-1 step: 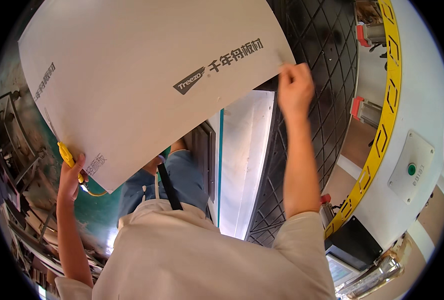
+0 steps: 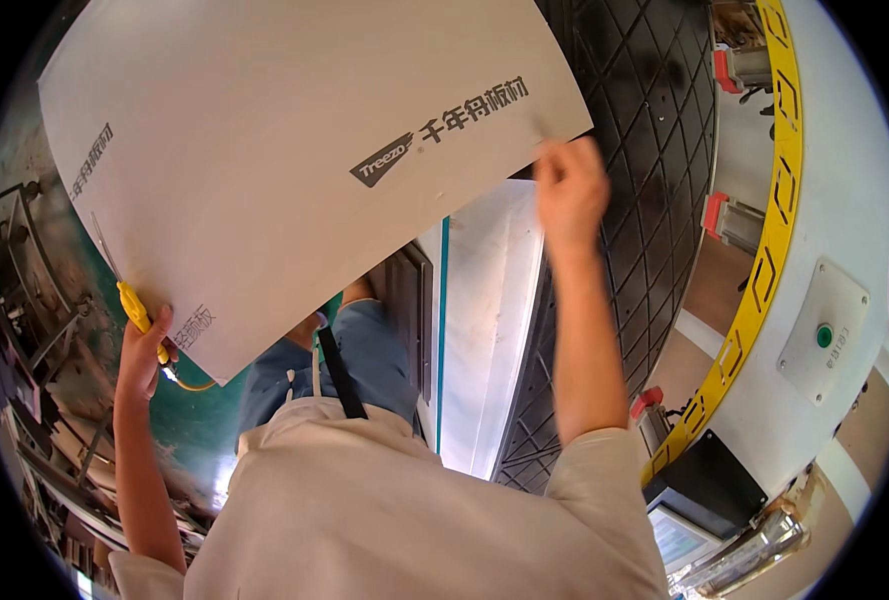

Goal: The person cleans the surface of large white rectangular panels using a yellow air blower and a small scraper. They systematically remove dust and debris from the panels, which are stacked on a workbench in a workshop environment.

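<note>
A large pale board (image 2: pixel 264 180) with dark printed lettering spreads across the upper left in front of me. At its near left edge, my left hand (image 2: pixel 142 352) grips a yellow air blow gun (image 2: pixel 134 308). The gun's thin metal nozzle points up and away along that edge, and a yellow hose (image 2: pixel 196 386) trails from its lower end. My right hand (image 2: pixel 572 190) is over the board's near edge close to the right corner. Its fingers are curled into a pinch, slightly blurred, and whatever may be between them cannot be made out.
Under the board's right side lies a black, diamond-grooved surface (image 2: pixel 654 190) beside a pale metal panel (image 2: pixel 489 330). A white machine with a yellow slotted strip (image 2: pixel 779 190) and a green button (image 2: pixel 823 337) curves along the right. Metal racks (image 2: pixel 39 260) stand at left.
My right hand has moved a little left and toward me along the board's near edge, fingers still pinched. The left hand and the blow gun have barely moved.
</note>
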`<move>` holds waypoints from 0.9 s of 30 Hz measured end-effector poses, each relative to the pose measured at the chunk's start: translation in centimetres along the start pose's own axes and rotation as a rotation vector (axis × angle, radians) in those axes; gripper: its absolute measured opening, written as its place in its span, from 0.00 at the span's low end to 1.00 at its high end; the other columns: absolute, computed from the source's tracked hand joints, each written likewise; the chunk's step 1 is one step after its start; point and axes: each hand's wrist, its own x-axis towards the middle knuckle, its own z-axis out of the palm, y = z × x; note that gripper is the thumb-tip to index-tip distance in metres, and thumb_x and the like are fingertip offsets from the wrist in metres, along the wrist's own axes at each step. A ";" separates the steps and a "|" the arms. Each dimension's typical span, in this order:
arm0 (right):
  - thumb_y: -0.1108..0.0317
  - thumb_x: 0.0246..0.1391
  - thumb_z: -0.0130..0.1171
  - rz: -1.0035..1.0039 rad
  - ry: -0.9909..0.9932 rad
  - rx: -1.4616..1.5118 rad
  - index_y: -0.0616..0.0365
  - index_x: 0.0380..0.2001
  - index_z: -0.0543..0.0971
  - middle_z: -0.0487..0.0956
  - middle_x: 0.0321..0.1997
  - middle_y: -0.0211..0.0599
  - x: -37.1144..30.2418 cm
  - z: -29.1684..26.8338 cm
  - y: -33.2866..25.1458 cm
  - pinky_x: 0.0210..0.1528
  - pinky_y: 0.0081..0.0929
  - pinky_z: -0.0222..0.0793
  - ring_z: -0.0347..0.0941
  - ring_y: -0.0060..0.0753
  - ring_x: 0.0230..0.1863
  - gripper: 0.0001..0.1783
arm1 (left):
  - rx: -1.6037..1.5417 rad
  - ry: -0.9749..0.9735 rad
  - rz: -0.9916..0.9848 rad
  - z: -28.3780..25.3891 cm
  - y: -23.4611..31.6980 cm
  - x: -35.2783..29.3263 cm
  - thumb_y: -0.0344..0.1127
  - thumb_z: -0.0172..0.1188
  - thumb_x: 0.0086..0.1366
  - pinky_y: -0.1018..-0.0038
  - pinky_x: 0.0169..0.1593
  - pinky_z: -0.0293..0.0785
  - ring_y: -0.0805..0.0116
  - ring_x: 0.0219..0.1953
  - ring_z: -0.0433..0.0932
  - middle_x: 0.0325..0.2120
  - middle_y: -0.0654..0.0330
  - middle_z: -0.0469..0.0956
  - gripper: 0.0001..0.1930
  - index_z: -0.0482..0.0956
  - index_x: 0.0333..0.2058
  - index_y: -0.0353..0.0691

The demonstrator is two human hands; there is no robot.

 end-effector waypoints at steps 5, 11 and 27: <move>0.78 0.50 0.63 -0.072 -0.138 0.260 0.55 0.37 0.82 0.74 0.32 0.40 -7.8 3.1 -12.4 0.40 0.43 0.75 0.76 0.48 0.39 0.10 | -0.007 -0.046 0.012 -0.6 -0.1 0.6 0.51 0.67 0.68 0.78 0.25 0.72 0.76 0.24 0.74 0.32 0.65 0.74 0.24 0.73 0.48 0.38; 0.69 0.57 0.65 0.045 0.129 -0.119 0.56 0.36 0.85 0.79 0.33 0.41 1.1 -1.2 0.7 0.38 0.40 0.74 0.78 0.48 0.34 0.05 | 0.017 -0.072 0.048 -0.3 0.2 0.8 0.51 0.67 0.68 0.78 0.25 0.71 0.76 0.25 0.74 0.28 0.66 0.74 0.22 0.73 0.44 0.39; 0.76 0.54 0.63 -0.053 -0.096 0.239 0.56 0.35 0.83 0.77 0.32 0.39 -13.9 5.6 -21.4 0.36 0.37 0.74 0.77 0.45 0.34 0.05 | -0.040 -0.101 0.075 0.3 0.8 -0.7 0.51 0.65 0.70 0.77 0.29 0.71 0.76 0.26 0.74 0.28 0.65 0.78 0.20 0.77 0.44 0.38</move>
